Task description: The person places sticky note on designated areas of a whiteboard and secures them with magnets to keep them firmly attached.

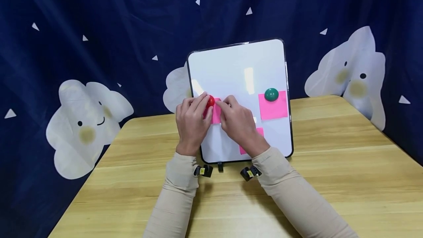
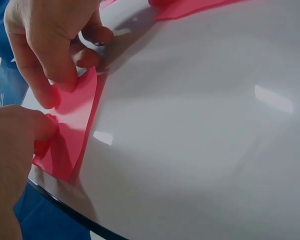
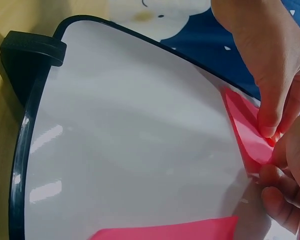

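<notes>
A whiteboard (image 1: 231,65) with a dark frame stands tilted back on the table. My left hand (image 1: 191,120) holds a round red magnet (image 1: 210,101) between thumb and fingers, against a pink sticky note (image 1: 216,116) at the board's left side. My right hand (image 1: 239,120), fingers curled, pinches that note near its upper right corner. The note's lower edge lifts off the board in the left wrist view (image 2: 75,150). Fingers cover much of the magnet in the right wrist view.
On the board's right, a green magnet (image 1: 271,94) sits on another pink note (image 1: 273,111). A third pink note (image 1: 260,131) is partly behind my right wrist; something red shows on it in the left wrist view. The wooden table (image 1: 330,150) meets a dark blue curtain (image 1: 132,10).
</notes>
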{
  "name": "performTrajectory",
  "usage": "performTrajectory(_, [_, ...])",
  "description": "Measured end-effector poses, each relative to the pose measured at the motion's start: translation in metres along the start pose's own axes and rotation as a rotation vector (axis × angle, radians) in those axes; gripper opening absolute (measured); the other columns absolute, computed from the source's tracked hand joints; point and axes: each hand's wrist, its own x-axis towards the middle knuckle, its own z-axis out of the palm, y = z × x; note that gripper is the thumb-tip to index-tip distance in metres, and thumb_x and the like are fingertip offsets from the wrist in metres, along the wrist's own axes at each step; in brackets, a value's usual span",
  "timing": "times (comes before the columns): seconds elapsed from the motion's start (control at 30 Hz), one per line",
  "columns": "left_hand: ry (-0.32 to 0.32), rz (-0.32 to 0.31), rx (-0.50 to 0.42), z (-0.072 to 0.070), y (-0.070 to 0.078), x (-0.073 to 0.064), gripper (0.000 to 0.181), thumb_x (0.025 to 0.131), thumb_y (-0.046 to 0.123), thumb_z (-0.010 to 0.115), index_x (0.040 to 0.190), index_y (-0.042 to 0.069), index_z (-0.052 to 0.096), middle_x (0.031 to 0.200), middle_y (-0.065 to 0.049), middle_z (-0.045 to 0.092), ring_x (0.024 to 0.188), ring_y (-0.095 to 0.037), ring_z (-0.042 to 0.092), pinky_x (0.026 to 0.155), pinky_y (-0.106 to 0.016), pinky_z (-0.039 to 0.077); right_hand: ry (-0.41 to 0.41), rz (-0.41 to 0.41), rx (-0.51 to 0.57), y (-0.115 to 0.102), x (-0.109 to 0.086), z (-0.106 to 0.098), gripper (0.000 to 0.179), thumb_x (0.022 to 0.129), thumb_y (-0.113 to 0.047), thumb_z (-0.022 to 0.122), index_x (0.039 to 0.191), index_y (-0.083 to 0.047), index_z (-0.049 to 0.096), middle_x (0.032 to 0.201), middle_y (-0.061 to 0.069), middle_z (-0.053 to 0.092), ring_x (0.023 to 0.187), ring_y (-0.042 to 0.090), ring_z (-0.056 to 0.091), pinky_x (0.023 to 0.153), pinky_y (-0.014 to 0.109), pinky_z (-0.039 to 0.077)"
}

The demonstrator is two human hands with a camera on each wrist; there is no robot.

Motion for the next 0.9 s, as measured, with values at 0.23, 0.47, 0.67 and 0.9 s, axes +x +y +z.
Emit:
performTrajectory(0.23, [0.013,-0.027,-0.02,0.003,0.002,0.0,0.037,0.091,0.025,0.075,0.124,0.009,0.073,0.126,-0.005,0.069,0.103,-0.026,0.061,0.081,-0.041,0.048,-0.002,0.025,-0.01,0.002,0.0,-0.003,0.041,0.084,-0.009,0.079,0.124,-0.005,0.07,0.101,0.014,0.059,0.063,0.019,0.061,0.059,0.029,0.055])
performTrajectory(0.47, [0.009,-0.019,-0.037,0.001,-0.008,-0.002,0.036,0.089,0.024,0.075,0.122,0.009,0.073,0.126,-0.006,0.068,0.103,-0.028,0.06,0.078,-0.041,0.05,0.008,0.027,0.008,0.002,0.002,0.0,0.03,0.088,-0.01,0.073,0.117,-0.005,0.072,0.099,0.014,0.057,0.058,0.017,0.057,0.053,0.027,0.05])
performTrajectory(0.67, [0.033,-0.032,-0.058,-0.001,-0.017,-0.004,0.036,0.089,0.026,0.074,0.12,0.008,0.073,0.124,-0.009,0.068,0.102,-0.029,0.061,0.078,-0.042,0.051,-0.009,0.04,0.026,0.0,0.0,-0.003,0.025,0.09,-0.012,0.07,0.113,-0.005,0.073,0.096,0.011,0.057,0.053,0.012,0.05,0.047,0.024,0.043])
performTrajectory(0.9, [0.087,-0.024,-0.118,-0.001,-0.021,-0.004,0.034,0.09,0.027,0.068,0.114,0.004,0.074,0.117,-0.013,0.067,0.098,-0.031,0.062,0.076,-0.042,0.05,-0.026,0.04,0.028,0.004,-0.008,-0.014,0.021,0.09,-0.012,0.069,0.109,-0.004,0.073,0.092,0.01,0.058,0.052,0.013,0.05,0.045,0.025,0.042])
